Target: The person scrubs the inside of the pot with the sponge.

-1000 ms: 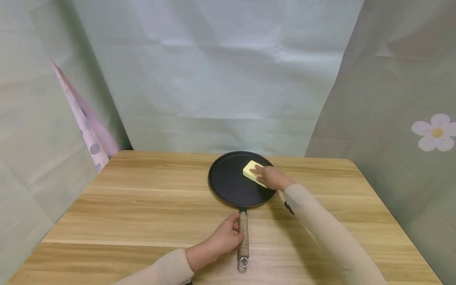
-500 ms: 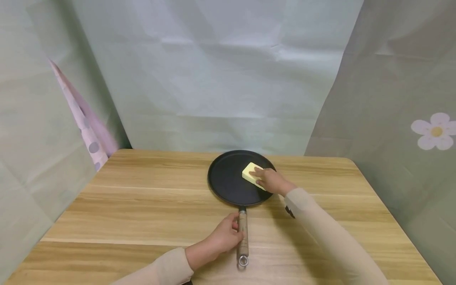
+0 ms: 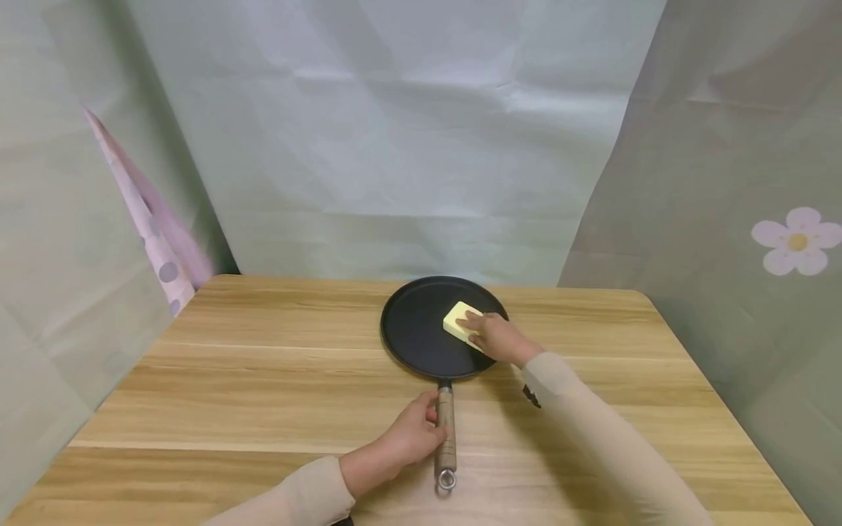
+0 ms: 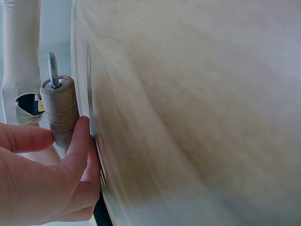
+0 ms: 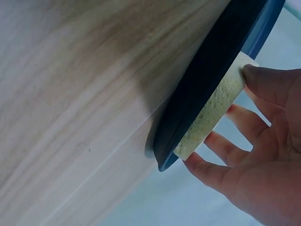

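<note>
A flat black frying pan [image 3: 414, 329] lies on the wooden table with its handle towards me. My left hand [image 3: 414, 431] holds the wooden pan handle [image 3: 446, 438] from the left, thumb on one side and fingers on the other; the metal ring at its end sticks out past the hand in the left wrist view. On the right part of the pan rests a pale yellow sponge [image 3: 454, 321]. My right hand [image 3: 498, 337] grips the sponge from above, its thumb and fingertips at the sponge's edges in the right wrist view. The hand hides the sponge's right end.
The wooden table [image 3: 263, 380] reaches back to a pale hanging sheet [image 3: 421, 183], close behind the pan's far rim. More sheets hang at both sides, the right one with a flower print [image 3: 797, 241].
My right hand has drawn the sponge a little nearer to me over the pan. The left hand keeps its hold on the handle, and the view has shifted slightly.
</note>
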Demonstrator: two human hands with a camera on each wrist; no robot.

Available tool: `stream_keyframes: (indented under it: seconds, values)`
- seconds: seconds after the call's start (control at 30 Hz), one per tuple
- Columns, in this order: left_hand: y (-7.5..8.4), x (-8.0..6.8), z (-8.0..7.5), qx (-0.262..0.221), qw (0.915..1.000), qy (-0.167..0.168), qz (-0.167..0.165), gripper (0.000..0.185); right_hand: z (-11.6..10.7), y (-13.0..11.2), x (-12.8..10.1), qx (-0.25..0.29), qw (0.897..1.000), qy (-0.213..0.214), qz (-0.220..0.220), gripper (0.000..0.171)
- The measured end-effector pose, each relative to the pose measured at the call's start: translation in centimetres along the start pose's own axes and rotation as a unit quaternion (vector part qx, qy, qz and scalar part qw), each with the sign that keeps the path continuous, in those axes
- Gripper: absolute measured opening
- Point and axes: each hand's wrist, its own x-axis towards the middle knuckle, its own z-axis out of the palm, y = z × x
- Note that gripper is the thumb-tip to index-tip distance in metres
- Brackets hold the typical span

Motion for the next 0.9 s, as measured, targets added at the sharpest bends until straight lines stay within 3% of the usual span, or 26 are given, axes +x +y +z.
stream_keyframes:
  seconds: [0.9]
  values:
    - [0.2,0.0,-0.2,-0.002,1.0,-0.003,-0.002,0.065,0.7,-1.9,-0.6,-0.006,0.999,0.013,0.036,0.044]
